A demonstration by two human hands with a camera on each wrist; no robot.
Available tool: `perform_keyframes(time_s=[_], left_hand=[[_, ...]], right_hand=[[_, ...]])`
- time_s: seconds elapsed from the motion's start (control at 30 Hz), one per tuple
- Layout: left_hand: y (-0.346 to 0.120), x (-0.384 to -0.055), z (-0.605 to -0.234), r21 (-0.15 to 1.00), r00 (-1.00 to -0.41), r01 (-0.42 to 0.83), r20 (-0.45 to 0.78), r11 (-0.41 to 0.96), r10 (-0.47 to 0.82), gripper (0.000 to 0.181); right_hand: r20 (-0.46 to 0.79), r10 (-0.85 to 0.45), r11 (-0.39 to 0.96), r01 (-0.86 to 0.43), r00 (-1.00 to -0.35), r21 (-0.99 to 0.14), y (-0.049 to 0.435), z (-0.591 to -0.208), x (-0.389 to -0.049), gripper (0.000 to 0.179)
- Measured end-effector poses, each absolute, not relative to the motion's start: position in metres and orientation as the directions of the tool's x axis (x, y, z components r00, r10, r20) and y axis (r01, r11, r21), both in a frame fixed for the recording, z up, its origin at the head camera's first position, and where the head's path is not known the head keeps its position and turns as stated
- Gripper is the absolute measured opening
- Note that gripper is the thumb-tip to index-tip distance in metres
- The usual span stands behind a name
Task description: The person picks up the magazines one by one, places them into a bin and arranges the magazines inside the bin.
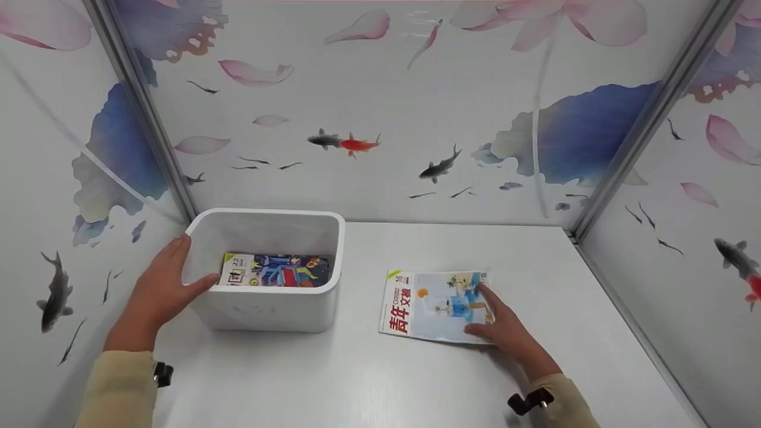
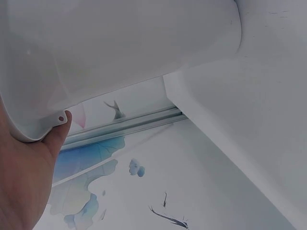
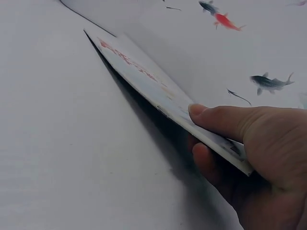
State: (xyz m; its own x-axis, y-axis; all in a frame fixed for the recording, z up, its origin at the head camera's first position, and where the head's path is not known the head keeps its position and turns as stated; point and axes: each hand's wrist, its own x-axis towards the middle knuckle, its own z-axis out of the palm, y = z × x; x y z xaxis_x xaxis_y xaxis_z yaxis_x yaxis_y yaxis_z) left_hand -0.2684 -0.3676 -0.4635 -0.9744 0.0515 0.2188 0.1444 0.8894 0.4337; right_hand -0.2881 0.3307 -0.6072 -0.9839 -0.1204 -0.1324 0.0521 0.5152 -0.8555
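Note:
A white plastic bin (image 1: 267,309) stands at the left of the table, and a magazine with a colourful cover (image 1: 291,270) lies inside it. My left hand (image 1: 163,291) grips the bin's left rim, thumb at the front corner and fingers along the side. In the left wrist view, the left hand (image 2: 24,177) holds the rim of the bin (image 2: 105,43). My right hand (image 1: 514,333) pinches the right edge of a pale blue magazine (image 1: 437,306). From the right wrist, the right hand (image 3: 264,153) has its thumb above the magazine (image 3: 144,79) and fingers underneath; the magazine is tilted, partly off the table.
The white table (image 1: 368,386) is bounded by a back wall (image 1: 380,190) and side walls printed with fish, petals and leaves. Metal corner posts (image 1: 648,107) join the walls. Black clips sit on both cuffs.

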Motion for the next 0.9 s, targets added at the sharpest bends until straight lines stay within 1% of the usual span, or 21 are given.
perform_keyframes(time_s=[0.23,0.47,0.7,0.8,0.9], left_hand=[[-0.366,-0.267,-0.463,0.432,-0.974,0.147,0.218,0.89,0.055,0.116],[-0.366,-0.267,-0.462,0.436,-0.973,0.154,0.224,0.887,0.059,0.116],[-0.366,-0.267,-0.46,0.433,-0.974,0.152,0.22,0.889,0.059,0.114],[-0.366,-0.267,-0.459,0.433,-0.974,0.155,0.219,0.888,0.064,0.114],[-0.367,-0.267,-0.46,0.432,-0.974,0.157,0.218,0.888,0.066,0.115]], right_hand=[[-0.105,-0.132,0.462,0.033,-0.986,-0.886,0.334,-0.608,-0.287,0.116],[-0.122,-0.137,0.429,0.053,-0.983,-0.902,0.342,-0.608,-0.286,0.106],[-0.099,-0.156,0.38,0.032,-0.983,-0.924,0.342,-0.601,-0.285,0.098],[-0.135,-0.149,0.297,0.086,-0.98,-0.951,0.34,-0.597,-0.286,0.096],[-0.153,-0.17,0.147,0.129,-0.973,-0.981,0.339,-0.594,-0.286,0.092]])
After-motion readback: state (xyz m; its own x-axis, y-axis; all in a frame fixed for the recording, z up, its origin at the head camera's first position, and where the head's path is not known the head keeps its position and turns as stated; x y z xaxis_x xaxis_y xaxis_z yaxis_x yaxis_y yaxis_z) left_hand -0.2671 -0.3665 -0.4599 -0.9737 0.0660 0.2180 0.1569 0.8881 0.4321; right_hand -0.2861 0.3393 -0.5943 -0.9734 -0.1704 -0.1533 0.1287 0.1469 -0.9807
